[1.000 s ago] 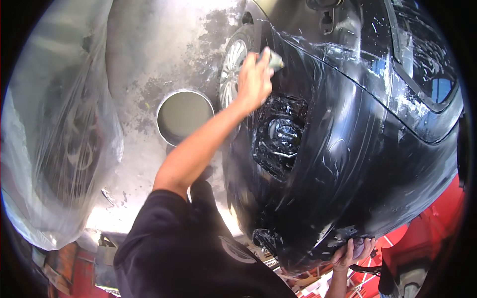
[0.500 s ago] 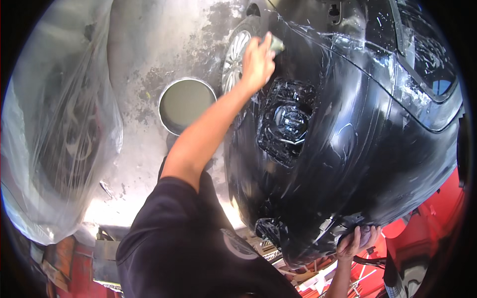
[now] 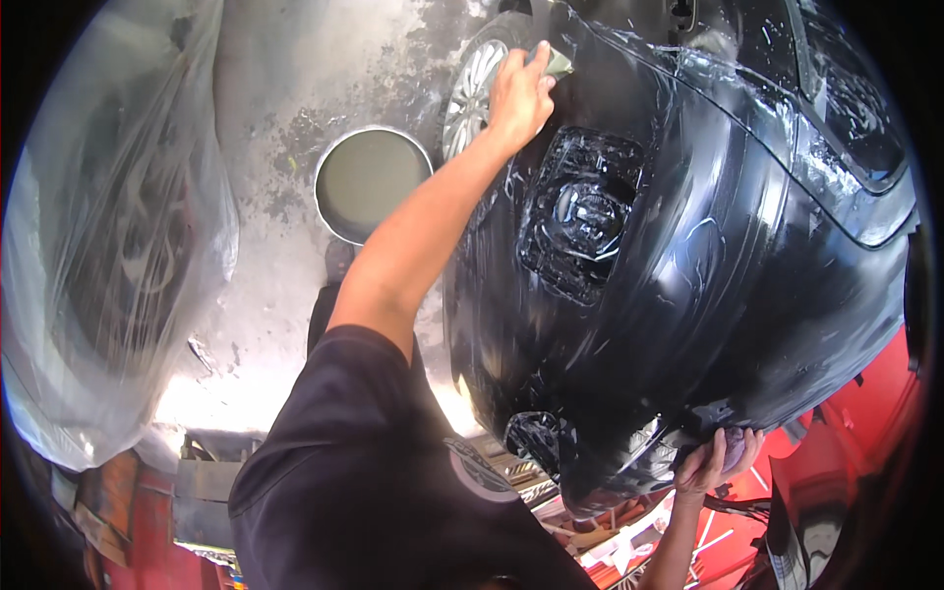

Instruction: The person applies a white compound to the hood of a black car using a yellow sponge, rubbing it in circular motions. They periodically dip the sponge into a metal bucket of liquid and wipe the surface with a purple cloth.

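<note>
The black car body (image 3: 669, 324), wet and streaked with pale smears, curves across the right half. My left hand (image 3: 521, 98) reaches up to the panel edge beside the wheel (image 3: 475, 98), closed around a small green-grey pad (image 3: 560, 65) that lies close to the panel. Below it is a recessed, wet lamp opening (image 3: 587, 211). Down at the body's lower right edge, my right hand (image 3: 700, 466) is closed on a dark purple sponge-like pad (image 3: 735, 447) against the surface. The fingers partly hide both pads.
A round bucket (image 3: 366, 182) of cloudy greenish liquid stands on the stained concrete floor (image 3: 270, 118) left of my arm. Clear plastic sheeting (image 3: 118, 226) drapes a vehicle at the far left. Grey boxes (image 3: 211, 492) and red surfaces lie along the lower edge.
The whole view has shifted slightly. My left hand has moved a little up and right with its pad. The right hand has shifted slightly up and right, still on its pad.
</note>
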Demonstrator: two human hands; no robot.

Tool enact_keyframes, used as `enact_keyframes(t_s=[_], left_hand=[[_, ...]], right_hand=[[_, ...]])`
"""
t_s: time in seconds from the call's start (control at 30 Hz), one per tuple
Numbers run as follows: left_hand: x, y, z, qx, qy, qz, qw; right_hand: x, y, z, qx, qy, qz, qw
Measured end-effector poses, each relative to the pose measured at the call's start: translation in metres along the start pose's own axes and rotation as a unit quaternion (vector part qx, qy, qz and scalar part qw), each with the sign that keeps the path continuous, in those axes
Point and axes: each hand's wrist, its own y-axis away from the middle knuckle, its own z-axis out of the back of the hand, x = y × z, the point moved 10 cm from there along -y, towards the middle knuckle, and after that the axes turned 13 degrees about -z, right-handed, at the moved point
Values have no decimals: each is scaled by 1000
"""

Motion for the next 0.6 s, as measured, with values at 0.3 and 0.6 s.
enact_keyframes(t_s=[0.3, 0.6], left_hand=[[-22, 88, 9, 4, -18, 5, 1000], [-31, 134, 10, 36, 39, 26, 998]], right_hand=[[1, 0, 5, 20, 19, 1, 1000], [0, 3, 6, 21, 4, -20, 1000]])
